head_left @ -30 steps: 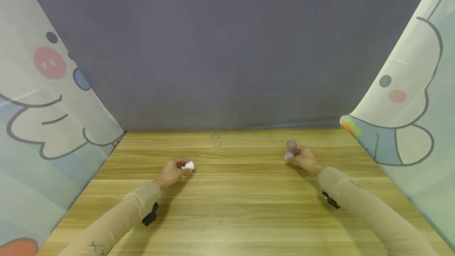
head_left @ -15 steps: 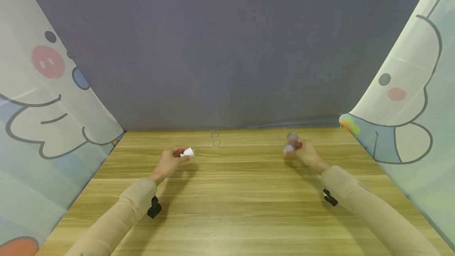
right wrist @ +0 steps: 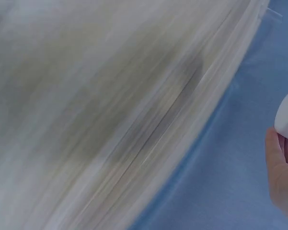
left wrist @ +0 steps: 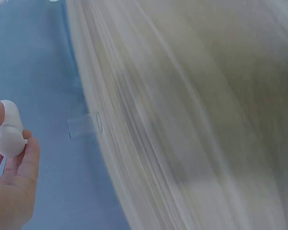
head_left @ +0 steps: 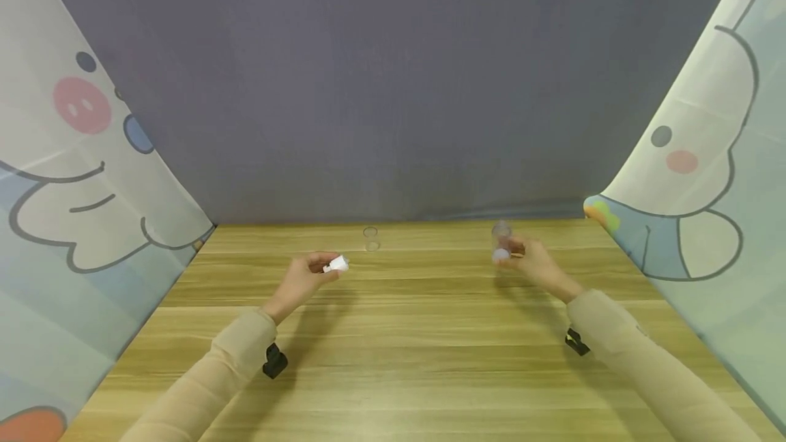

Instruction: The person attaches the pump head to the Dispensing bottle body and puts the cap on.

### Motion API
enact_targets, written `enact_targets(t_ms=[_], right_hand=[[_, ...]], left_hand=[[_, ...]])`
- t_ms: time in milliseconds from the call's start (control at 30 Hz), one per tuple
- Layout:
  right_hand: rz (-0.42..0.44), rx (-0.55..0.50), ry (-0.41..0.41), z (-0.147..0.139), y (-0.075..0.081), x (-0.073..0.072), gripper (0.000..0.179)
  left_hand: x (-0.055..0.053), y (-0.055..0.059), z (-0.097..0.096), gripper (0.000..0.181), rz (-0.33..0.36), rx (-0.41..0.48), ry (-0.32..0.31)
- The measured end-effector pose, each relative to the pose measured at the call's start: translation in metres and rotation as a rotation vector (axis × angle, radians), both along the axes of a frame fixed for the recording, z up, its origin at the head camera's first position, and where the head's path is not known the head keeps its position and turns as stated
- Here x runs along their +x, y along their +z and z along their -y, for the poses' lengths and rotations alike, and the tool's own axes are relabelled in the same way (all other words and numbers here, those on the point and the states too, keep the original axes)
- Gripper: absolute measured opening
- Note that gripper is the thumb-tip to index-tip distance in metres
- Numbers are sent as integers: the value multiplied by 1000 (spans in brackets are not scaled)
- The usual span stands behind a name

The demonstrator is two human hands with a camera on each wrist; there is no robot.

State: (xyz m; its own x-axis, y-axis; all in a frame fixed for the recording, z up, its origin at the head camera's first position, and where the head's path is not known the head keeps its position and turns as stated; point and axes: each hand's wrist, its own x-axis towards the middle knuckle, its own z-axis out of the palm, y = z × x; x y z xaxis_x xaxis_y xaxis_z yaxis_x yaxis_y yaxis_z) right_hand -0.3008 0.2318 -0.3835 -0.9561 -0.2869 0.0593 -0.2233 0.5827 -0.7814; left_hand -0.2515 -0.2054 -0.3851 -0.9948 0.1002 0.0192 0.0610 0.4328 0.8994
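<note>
Left hand [head_left: 302,282]'s got its fingers pinched round a little white bottle [head_left: 336,264], right hand [head_left: 533,267]'s are curled on a see-through container [head_left: 501,243], clear cup [head_left: 371,239] between them.

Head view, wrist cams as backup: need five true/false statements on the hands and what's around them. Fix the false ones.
1. The left hand holds a small white item. True.
2. The right hand is empty. False: the right hand grips a container, see-through with a white end.
3. A clear cylinder stands on the table, near its far edge. True.
4. The clear cylinder is closer to the right hand than to the left. False: it is closer to the left hand.
5. The sleeves are pale beige. True.
</note>
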Motion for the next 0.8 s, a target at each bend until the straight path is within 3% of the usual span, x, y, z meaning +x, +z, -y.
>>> enact_targets(t_ms=[500, 800], right_hand=[[-123, 98, 76, 11, -6, 14, 50], [-167, 101, 83, 23, -4, 22, 45]], left_hand=[[7, -7, -20, 37, -23, 11, -63], [4, 0, -32, 35, -31, -9, -84]])
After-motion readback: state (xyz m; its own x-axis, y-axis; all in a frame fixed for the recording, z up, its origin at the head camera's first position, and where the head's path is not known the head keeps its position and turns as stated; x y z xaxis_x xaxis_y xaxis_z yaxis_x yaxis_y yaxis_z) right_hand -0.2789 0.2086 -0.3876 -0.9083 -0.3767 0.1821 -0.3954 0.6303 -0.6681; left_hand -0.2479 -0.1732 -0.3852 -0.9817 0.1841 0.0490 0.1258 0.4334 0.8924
